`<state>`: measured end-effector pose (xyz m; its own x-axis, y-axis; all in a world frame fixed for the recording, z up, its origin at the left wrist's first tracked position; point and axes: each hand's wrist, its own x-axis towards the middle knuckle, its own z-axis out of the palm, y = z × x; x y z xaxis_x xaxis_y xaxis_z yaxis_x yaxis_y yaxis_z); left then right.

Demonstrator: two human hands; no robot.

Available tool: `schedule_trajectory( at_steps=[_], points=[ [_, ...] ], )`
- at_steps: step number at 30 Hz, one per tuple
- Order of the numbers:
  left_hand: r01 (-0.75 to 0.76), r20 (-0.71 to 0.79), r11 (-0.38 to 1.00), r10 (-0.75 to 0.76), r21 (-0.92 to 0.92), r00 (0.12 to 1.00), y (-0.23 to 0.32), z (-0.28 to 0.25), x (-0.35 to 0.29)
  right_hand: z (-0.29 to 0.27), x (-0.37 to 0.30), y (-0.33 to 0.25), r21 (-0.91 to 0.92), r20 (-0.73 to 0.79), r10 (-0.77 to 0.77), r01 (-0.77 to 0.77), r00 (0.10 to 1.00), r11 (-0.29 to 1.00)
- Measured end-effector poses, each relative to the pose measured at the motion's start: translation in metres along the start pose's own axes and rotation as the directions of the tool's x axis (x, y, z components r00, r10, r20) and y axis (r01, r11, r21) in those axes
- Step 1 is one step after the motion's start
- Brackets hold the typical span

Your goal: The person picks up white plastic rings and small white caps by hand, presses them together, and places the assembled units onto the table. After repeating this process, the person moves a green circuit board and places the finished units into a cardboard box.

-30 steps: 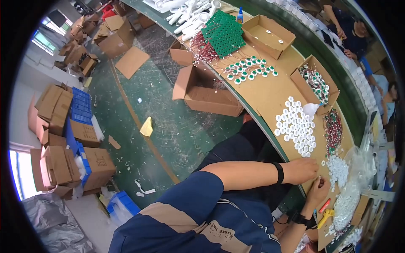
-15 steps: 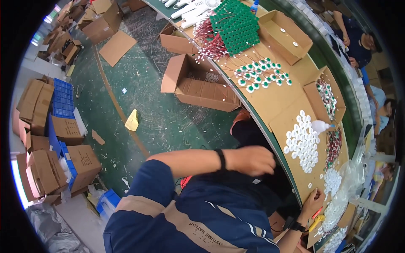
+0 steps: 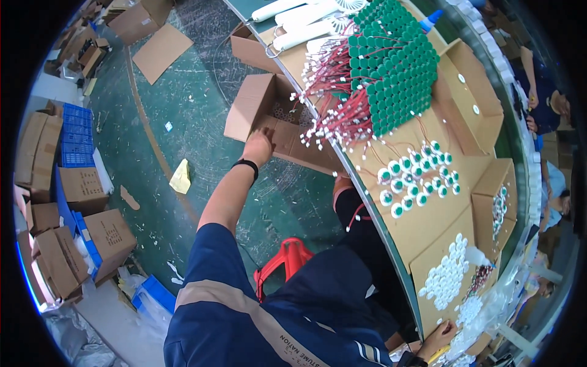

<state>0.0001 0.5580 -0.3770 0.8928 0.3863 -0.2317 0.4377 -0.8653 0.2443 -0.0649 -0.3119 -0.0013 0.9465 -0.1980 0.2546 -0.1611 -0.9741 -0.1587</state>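
My left hand (image 3: 259, 147) is at the near rim of an open cardboard box (image 3: 299, 150) beside the table, its fingers bent over the edge. Small pale pieces lie inside the box. At the table's near right end rests my right hand (image 3: 441, 336), fingers curled together; whatever they hold is hidden. Just beyond it are white round discs (image 3: 445, 278) in a loose group. Farther up the table, several white discs with green centres (image 3: 422, 177) stand in rows. Behind these lies a stack of green round boards (image 3: 397, 67) with red wires (image 3: 342, 122).
White handheld fans (image 3: 306, 27) lie at the table's far end. Open cardboard boxes (image 3: 471, 104) line its far side, near a white bottle (image 3: 478, 255). A red stool (image 3: 293, 260) stands by my legs. Stacked cartons (image 3: 104, 244) and a blue crate (image 3: 77, 137) stand at left.
My left hand has swung from in front of my body out to the box on the left. The view has shifted, and my right hand stays by the table edge.
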Motion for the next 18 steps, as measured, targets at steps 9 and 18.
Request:
schedule_trajectory(
  at_steps=[9, 18],
  points=[
    [0.129, 0.060, 0.983, -0.138, 0.128, 0.989, -0.027, 0.097, 0.121, -0.011, -0.004, -0.056, -0.258, -0.004, 0.161, -0.157, 0.987, 0.953],
    [-0.224, 0.288, 0.831, 0.410, -0.509, 0.866, -0.053, 0.177, 0.179, -0.018, -0.005, 0.002, -0.179, 0.023, 0.085, -0.080, 0.996, 0.981]
  ],
)
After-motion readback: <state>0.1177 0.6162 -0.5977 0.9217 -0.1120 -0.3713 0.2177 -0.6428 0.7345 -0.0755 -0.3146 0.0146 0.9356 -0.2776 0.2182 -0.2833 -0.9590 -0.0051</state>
